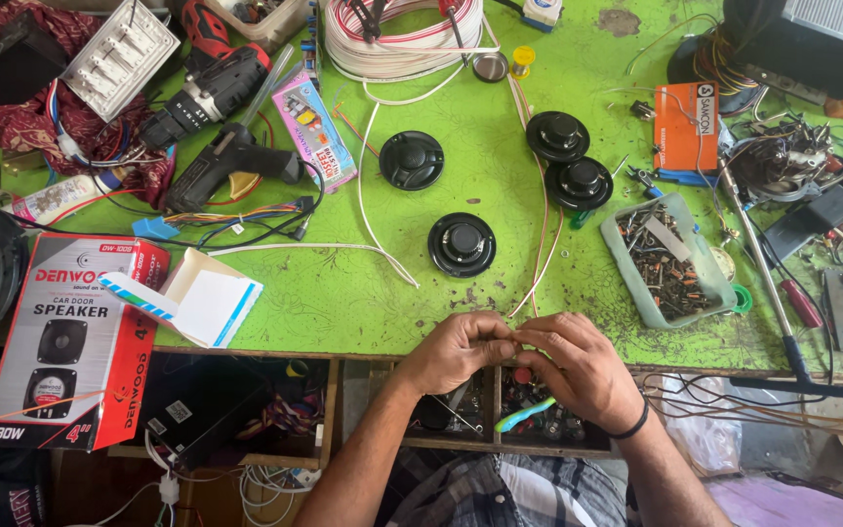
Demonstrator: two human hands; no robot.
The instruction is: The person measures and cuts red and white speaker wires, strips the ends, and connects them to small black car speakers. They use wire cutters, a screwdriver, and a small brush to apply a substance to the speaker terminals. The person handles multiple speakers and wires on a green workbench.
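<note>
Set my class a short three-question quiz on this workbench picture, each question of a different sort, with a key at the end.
1. How many round black speakers lie on the green table?
2. True or false: the left hand and right hand are far apart, each resting flat on the table.
3. Which lies at the right of the table? A. a clear tray of small parts B. a bowl of fruit C. a stack of plates

Key
1. Four.
2. False: the hands meet at the table's near edge, pinching a thin pale wire between the fingertips.
3. A.
</note>
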